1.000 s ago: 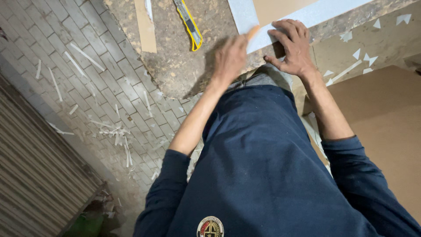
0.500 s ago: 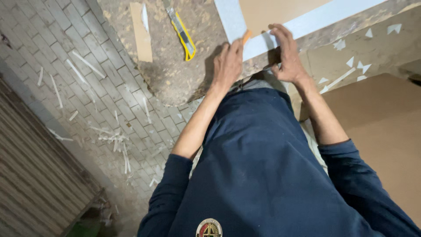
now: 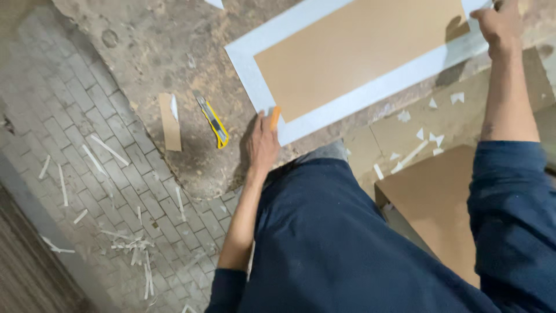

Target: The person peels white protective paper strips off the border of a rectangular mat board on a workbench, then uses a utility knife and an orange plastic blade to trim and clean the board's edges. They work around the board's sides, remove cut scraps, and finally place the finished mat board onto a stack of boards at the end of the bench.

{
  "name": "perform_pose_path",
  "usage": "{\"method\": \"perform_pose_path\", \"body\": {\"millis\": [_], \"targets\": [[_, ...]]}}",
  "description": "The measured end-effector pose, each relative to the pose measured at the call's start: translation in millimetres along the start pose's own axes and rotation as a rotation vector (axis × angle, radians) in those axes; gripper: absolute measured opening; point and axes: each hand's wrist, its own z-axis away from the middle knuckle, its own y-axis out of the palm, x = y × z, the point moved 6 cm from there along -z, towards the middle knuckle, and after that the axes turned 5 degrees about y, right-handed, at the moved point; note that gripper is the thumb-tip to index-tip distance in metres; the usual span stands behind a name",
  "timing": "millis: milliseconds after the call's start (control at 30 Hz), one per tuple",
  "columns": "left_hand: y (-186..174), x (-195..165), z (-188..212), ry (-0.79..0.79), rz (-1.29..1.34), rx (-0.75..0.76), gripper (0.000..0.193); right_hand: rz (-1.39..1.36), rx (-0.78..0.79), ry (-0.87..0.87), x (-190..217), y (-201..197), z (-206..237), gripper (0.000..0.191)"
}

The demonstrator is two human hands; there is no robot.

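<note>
Looking down from the head camera, the left hand [image 3: 262,146] rests on the rough stone worktop [image 3: 150,46] at the near corner of a brown board with a wide white border [image 3: 353,55]. Its fingers are curled around a small orange tool [image 3: 274,117], whose tip lies on the white border; most of the tool is covered by the hand, so its kind is hard to make out. The right hand [image 3: 498,26] reaches to the board's far end at the top right, pressing on the border; its fingertips are cut off by the frame edge, so whether it is flat or gripping cannot be told.

Just left of the left hand lies a yellow utility knife [image 3: 213,120], and beside that a narrow brown cardboard strip [image 3: 169,124] with a white sliver on it. The board's upper edge runs out of the frame. White paper offcuts [image 3: 431,136] dot a brown sheet near the right forearm, and more thin white strips [image 3: 104,150] are scattered on the paved floor. The person's dark blue clothing hides the lower middle, and a brown box [image 3: 440,203] shows partly beside it.
</note>
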Motion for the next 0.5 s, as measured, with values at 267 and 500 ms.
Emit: {"method": "perform_pose_path", "body": {"millis": [267, 500], "targets": [[6.3, -3.1, -2.0, -0.197, 0.096, 0.024, 0.051, 0.364, 0.166, 0.058, -13.5, -22.8, -36.0, 0.062], [-10.0, 28.4, 4.5, -0.087, 0.297, -0.116, 0.045, 0.345, 0.224, 0.221, -44.9, -49.4, -23.8, 0.052]]}}
